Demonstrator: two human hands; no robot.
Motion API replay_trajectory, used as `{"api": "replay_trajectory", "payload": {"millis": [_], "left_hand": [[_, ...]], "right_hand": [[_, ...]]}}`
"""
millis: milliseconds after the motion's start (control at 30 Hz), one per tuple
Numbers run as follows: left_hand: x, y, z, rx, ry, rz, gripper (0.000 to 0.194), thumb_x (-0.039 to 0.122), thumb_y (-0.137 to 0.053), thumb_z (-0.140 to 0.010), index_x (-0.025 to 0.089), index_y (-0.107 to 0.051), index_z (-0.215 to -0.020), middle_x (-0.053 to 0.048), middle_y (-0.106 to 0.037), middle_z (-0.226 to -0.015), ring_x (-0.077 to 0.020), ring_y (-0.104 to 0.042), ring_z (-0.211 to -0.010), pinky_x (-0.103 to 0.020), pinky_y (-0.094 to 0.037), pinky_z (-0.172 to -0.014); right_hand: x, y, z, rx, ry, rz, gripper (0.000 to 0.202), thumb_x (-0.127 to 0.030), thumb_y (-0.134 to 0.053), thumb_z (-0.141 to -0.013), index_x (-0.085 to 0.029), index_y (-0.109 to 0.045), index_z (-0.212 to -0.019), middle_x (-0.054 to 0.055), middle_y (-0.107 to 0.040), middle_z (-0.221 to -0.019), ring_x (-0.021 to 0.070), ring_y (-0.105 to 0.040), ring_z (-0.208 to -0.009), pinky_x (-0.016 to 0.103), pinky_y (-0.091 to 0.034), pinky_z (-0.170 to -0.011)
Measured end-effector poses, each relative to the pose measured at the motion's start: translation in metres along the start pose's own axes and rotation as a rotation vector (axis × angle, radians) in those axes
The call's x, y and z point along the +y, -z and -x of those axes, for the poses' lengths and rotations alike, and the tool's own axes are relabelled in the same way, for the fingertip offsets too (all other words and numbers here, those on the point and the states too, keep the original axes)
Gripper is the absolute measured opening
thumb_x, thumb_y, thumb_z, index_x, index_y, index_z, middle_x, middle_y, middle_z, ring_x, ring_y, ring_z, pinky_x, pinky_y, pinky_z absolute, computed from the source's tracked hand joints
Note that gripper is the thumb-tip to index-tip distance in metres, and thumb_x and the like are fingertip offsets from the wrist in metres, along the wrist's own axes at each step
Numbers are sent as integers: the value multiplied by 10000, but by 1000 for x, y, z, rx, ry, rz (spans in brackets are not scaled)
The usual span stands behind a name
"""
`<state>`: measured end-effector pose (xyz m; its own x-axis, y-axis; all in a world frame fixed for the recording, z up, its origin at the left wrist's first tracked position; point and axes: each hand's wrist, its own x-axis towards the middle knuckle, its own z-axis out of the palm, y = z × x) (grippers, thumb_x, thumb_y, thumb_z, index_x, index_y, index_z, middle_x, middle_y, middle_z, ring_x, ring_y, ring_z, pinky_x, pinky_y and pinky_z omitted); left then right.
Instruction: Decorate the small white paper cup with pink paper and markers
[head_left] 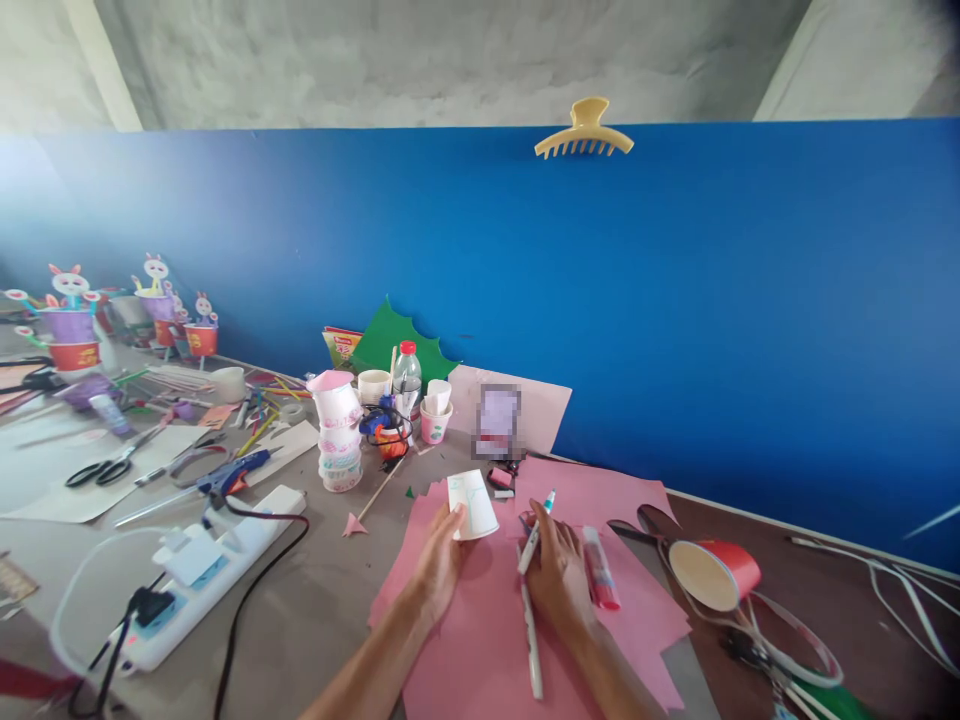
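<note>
My left hand (436, 558) is closed around a white paper cup (475, 508), tilted, with thin blue-green lines drawn on its side. In my right hand (559, 570) is a white marker (529, 549) with a blue end pointing up and away from the cup. The marker and cup are apart. Below my hands lies pink paper (480, 620) with jagged edges. A second white marker (532, 640) rests on it, beside my right wrist. Just right of that hand is a glue stick (601, 570) with a red end. A small pink eraser (501, 478) sits beyond the cup.
A stack of decorated paper cups (339, 435) stands left, near a clear bottle (407, 375). Further left are a power strip (217, 575) with cords, a glue gun (236, 470) and black-handled scissors (105, 470). A red paper cup (739, 570) lies right. A blue partition (712, 300) rises behind.
</note>
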<state>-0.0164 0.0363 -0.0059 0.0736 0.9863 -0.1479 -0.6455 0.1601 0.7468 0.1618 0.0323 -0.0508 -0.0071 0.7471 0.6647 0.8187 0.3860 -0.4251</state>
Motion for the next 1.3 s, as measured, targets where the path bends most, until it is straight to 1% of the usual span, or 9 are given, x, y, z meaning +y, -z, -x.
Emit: {"api": "replay_trajectory", "payload": {"millis": [200,367,567,700,833,1033,1133,1200,1300], "left_hand": [[-3,6,-1,42,-146,-334,563,543,-786,-685,210,-660,-1120,-123,-687,-1195,-328,-609,-1147,-394,-493,-931],[-3,6,4,-7,-264,-607,568,560,-697,-750,203,-605,-1182,-130,-669,-1179,-328,-605,-1133,-434,-499,-947],[-14,17,3,45,-399,-892,471,343,-653,-766,213,-590,-1215,-132,-608,-1276,-327,-535,-1237,-444,-424,-1055],[-22,29,-5,93,-379,-792,610,204,-635,-672,235,-531,-1272,-128,-615,-1274,-325,-553,-1226,-470,-394,-1078],[-21,36,-10,204,-379,-663,583,77,-636,-593,264,-614,-1145,-99,-627,-1254,-318,-534,-1257,-427,-362,-1099],[-7,38,-7,252,-421,-626,396,153,-672,-667,242,-661,-1052,-93,-652,-1188,-282,-572,-1206,-403,-405,-1051],[9,34,-16,242,-438,-719,337,221,-696,-680,229,-680,-1017,-101,-666,-1154,-284,-608,-1135,-409,-437,-1006],[20,28,-29,151,-398,-865,300,228,-706,-678,226,-704,-979,-96,-697,-1106,-286,-628,-1090,-410,-438,-1004],[32,16,-54,66,-362,-915,195,233,-720,-677,229,-746,-870,-71,-744,-951,-276,-663,-955,-393,-468,-943]], "right_hand": [[-3,0,-2,41,6,-60,590,-92,-480,-858,-227,-425,-1430,108,-714,-1034,306,-626,-915,495,-518,-793],[-11,0,-5,60,-56,-113,514,-121,-478,-895,-220,-454,-1398,113,-697,-1018,309,-623,-923,498,-524,-787],[-16,2,-9,103,-62,-170,539,-108,-466,-887,-181,-436,-1419,126,-684,-990,309,-618,-895,512,-520,-782],[-15,1,-11,142,-62,-164,582,-70,-445,-863,-185,-425,-1433,116,-687,-972,306,-624,-875,561,-492,-849],[-14,-2,-14,194,-105,-216,553,-81,-447,-863,-191,-455,-1404,98,-694,-933,296,-637,-853,539,-501,-846],[-11,-1,-18,248,-310,-355,368,-177,-477,-921,-183,-515,-1287,73,-696,-873,265,-656,-832,452,-527,-792],[-10,0,-19,271,-321,-410,336,-234,-449,-955,-182,-505,-1282,65,-685,-867,247,-661,-818,437,-533,-799],[-9,-1,-18,290,-332,-439,329,-271,-449,-961,-185,-511,-1273,66,-687,-875,245,-666,-819,437,-534,-808],[-6,-2,-18,309,-362,-456,320,-300,-466,-952,-182,-538,-1240,70,-693,-869,248,-673,-818,436,-534,-800]]}}
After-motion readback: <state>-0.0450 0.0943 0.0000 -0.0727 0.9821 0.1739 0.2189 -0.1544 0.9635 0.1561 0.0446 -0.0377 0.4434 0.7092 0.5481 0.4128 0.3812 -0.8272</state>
